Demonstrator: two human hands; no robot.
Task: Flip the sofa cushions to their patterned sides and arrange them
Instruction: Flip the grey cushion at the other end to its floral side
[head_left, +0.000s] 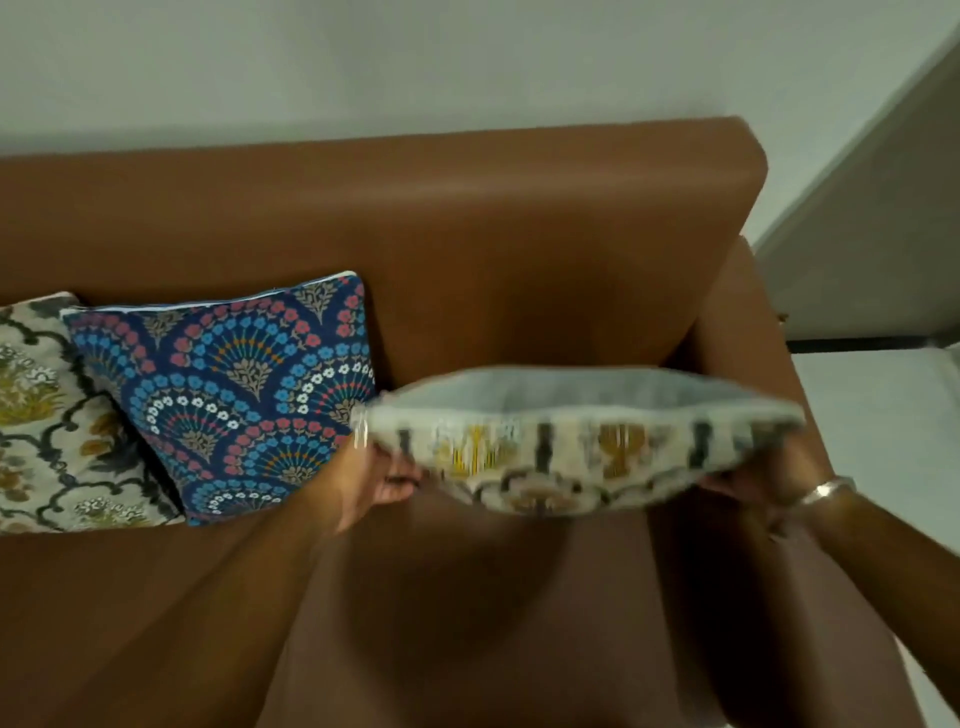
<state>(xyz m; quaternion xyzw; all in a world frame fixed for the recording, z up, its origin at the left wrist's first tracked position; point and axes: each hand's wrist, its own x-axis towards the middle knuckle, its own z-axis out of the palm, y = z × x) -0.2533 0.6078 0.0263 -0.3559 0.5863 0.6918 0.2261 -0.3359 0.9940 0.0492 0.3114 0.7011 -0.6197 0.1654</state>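
Above the right end of the brown sofa (467, 218), you hold a cream cushion (576, 441) nearly flat in the air — plain grey side up, patterned side facing down and toward you. Your left hand (382, 480) has its grip closed on the cushion's left edge, your right hand (748, 480) on its right edge. Against the backrest lean a blue floral cushion (234, 389) and, touching it, another cream patterned cushion (47, 415) — both pattern out.

Smooth leathery sofa (467, 234) (matt), woven cloth cushions (234, 389)
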